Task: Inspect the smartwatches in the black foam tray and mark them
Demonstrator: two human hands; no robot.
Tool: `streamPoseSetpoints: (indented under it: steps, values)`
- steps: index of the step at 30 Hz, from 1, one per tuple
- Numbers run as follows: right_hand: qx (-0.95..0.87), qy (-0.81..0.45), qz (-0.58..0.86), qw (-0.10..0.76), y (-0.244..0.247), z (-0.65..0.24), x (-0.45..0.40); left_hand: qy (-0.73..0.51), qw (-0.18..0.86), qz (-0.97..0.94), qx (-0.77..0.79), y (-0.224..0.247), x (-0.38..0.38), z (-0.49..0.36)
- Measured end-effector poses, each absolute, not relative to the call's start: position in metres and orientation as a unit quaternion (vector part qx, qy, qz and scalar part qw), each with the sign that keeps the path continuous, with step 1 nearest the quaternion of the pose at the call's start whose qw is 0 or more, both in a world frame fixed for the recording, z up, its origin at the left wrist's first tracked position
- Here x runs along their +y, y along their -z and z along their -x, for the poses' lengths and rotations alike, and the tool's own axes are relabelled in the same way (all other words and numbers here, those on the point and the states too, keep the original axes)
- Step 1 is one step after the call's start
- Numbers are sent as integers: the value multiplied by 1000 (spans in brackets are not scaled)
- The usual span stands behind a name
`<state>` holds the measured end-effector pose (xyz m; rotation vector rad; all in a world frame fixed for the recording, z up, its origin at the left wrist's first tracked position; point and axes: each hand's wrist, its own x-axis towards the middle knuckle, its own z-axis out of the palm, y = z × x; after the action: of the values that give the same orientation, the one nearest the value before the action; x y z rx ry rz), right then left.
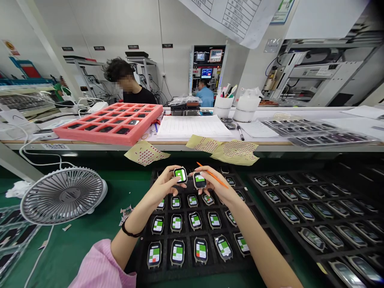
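Note:
My left hand (168,181) is closed on a smartwatch case (180,175) whose lit screen is mostly green and white. Close beside it, my right hand (213,183) grips a second smartwatch case (199,180) with a dark, green and white screen. A thin orange stick-like tool (216,177) is also tucked in my right hand. Both hands are above the far part of a black compartment tray (187,276). Strapless watches with lit green, white and some red screens lie face up in its compartments, such as this smartwatch (201,250). My forearms cover some compartments.
A second black tray of watches (312,200) lies on the right. A white fan (67,194) stands left on the green mat. Yellow dotted sticker sheets (235,151) hang from the shelf edge. On the shelf are a pink foam tray (120,137) and papers (192,125). Two people sit beyond.

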<state>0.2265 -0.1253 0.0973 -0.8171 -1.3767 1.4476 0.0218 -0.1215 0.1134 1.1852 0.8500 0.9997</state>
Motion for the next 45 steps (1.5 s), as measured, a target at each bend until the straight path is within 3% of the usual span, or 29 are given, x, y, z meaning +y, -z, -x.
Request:
streamPoseSetpoints:
  steps: [24,45]
  values:
    - [-590,-571,336,461,-98,-227,-126,-440,594,-494,457,-112,-116,-22]
    - [-592,-598,304,446,-98,-232,-124,-439,613,-514,410,-111,-119,-24]
